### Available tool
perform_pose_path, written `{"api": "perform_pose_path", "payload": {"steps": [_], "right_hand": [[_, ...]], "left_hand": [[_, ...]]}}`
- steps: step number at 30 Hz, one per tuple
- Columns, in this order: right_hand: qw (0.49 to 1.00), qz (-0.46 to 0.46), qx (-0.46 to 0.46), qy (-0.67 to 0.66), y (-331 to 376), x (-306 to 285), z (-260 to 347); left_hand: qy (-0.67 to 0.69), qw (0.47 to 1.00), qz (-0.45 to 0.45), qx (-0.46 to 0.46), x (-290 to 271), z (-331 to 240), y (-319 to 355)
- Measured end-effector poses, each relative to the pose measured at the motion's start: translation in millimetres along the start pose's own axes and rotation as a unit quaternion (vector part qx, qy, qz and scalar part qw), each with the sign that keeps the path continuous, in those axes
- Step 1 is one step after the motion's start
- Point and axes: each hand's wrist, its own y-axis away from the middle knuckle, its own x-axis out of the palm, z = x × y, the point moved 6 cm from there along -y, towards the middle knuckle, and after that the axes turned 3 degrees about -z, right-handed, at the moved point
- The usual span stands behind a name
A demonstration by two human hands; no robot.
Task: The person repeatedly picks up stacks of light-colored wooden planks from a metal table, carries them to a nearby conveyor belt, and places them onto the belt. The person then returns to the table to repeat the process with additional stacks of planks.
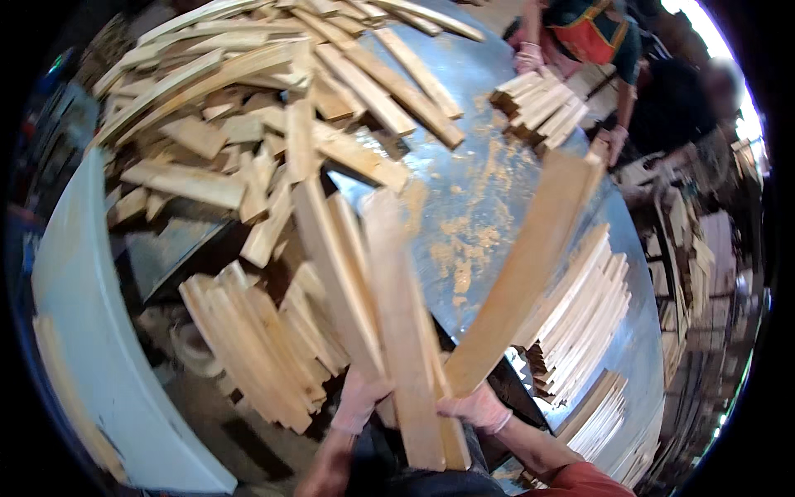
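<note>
My left hand (362, 401), in a pink glove, is closed on the near end of a long wooden slat (330, 277) that points away from me. My right hand (478, 408), gloved alike, closes around the lower part of several wooden pieces. Among these are an upright pale board (401, 331) between my hands and a wide, slightly curved board (523, 269) slanting to the far right. The pieces overlap, so which hand bears the middle board is hard to tell. Some edges are blurred by motion.
A heap of loose wood (199, 137) lies at the far left. Curved slats stand stacked at the left (252, 340) and right (580, 319). The blue metal table (439, 186) carries sawdust. Across it, a co-worker's gloved hand (614, 147) is near the wide board's far end, beside another stack (542, 106).
</note>
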Motion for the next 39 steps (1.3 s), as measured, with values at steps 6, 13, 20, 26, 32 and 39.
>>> {"api": "perform_pose_path", "payload": {"steps": [6,13,20,26,32,39], "right_hand": [[0.969,-0.065,-0.16,0.177,-83,-33,194],[0.956,-0.036,-0.29,0.011,-275,-19,322],[0.975,0.033,-0.211,0.054,-228,50,159],[0.975,0.201,0.04,0.083,-161,135,-47],[0.938,0.262,0.078,0.212,-173,225,-156],[0.9,0.294,0.026,0.322,-224,336,-206]], "left_hand": [[-0.065,0.982,0.078,0.157,101,-163,-119],[-0.259,0.894,-0.138,0.338,55,-255,-236],[-0.832,0.528,-0.099,0.138,-125,-70,-128],[-0.876,0.473,-0.083,0.033,-238,-43,-93],[-0.82,0.517,-0.245,-0.003,-304,-57,-44],[-0.776,0.514,-0.352,0.099,-314,-53,-22]]}}
